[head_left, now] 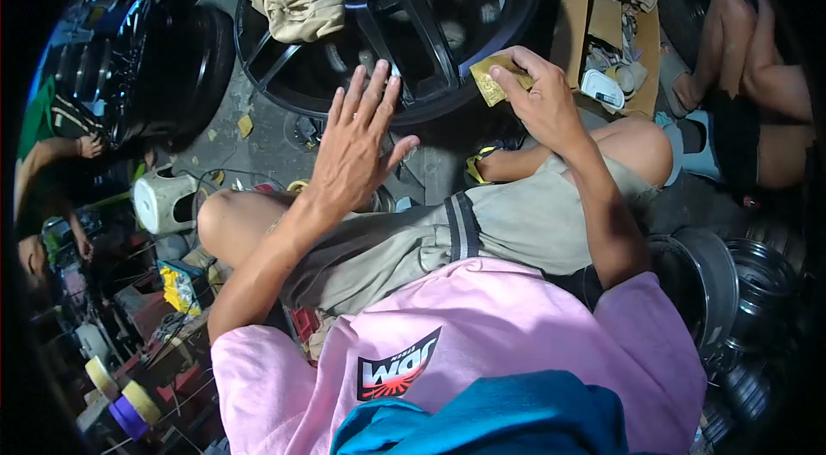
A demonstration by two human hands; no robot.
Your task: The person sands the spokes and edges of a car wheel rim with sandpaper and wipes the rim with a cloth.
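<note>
Your right hand (544, 102) pinches the yellow sheet (487, 83), probably for good control, while your left hand (353, 149), apart with fingers spread, seems without load near the black wheel (416, 14), which lies before both hands, perhaps for easy reach.

You have two hands, one left hand (354, 145) and one right hand (544, 104), with one gold-coloured sheet (488, 86), one spoked black wheel (426, 24) ahead, one beige cloth (303, 9), one cardboard box (572, 12) and, leftward, one white stool (151, 207).
</note>
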